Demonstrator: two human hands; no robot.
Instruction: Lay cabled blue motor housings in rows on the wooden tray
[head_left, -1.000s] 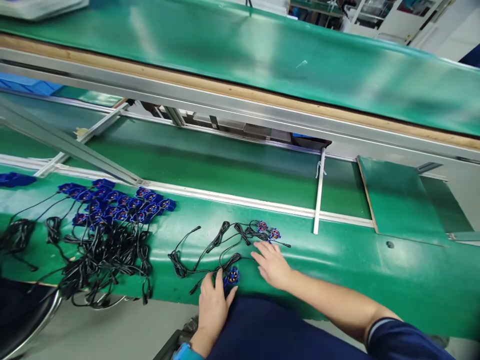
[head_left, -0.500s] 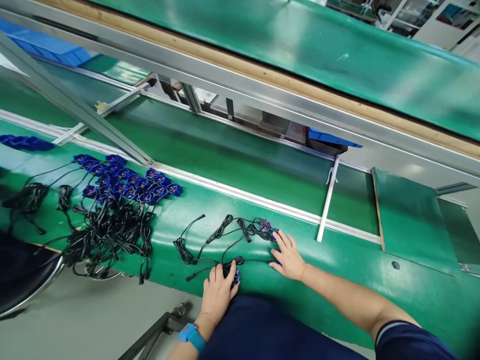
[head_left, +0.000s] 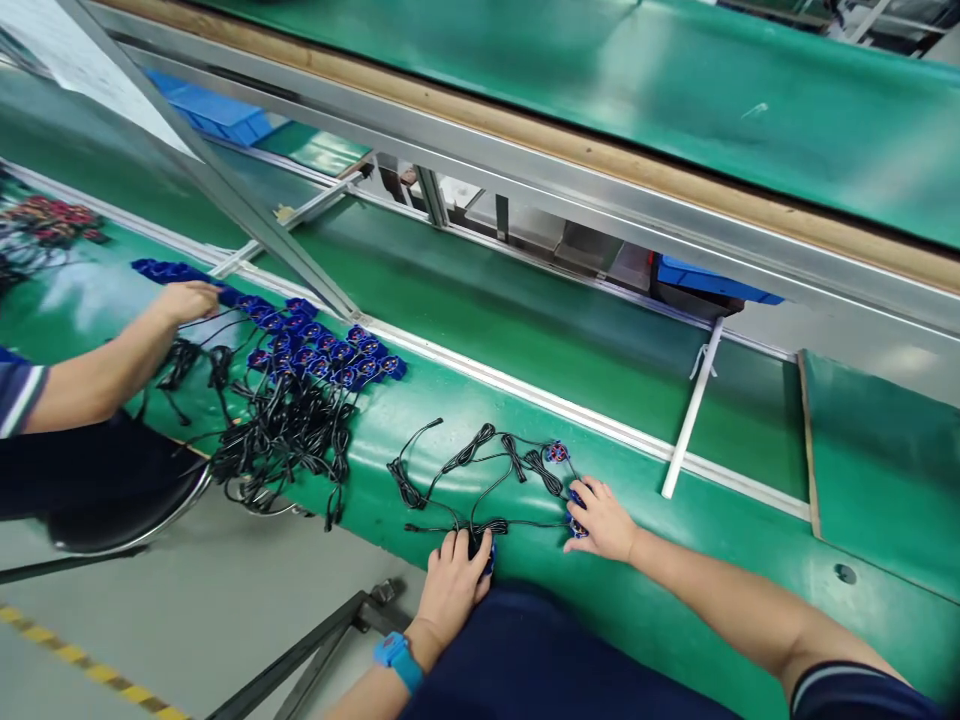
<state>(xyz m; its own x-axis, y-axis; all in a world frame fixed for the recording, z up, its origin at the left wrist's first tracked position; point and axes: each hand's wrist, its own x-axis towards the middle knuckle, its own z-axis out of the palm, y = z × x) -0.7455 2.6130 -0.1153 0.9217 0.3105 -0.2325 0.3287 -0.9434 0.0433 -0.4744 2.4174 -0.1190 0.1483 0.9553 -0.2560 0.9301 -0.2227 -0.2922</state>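
My left hand point(head_left: 454, 585) is curled over a small blue round part point(head_left: 487, 556) with a black cable, at the near edge of the green bench point(head_left: 712, 560). Over by the bench's middle, my right hand point(head_left: 604, 520) closes its fingers on another blue part point(head_left: 574, 497). A third blue part point(head_left: 556, 452) lies just beyond it. Black bundled cables point(head_left: 480, 470) trail left from these parts across the mat.
A large heap of blue parts point(head_left: 322, 350) with tangled black cables point(head_left: 281, 430) lies to the left. A co-worker's hand point(head_left: 187, 300) reaches in at that heap's far end. A conveyor belt point(head_left: 487, 300) runs behind a white rail. A round stool point(head_left: 135, 510) stands at the left.
The view has swung left and down, bringing a co-worker's arm into sight. My right hand has drawn in and closed on a blue part. My left hand stays on its part.
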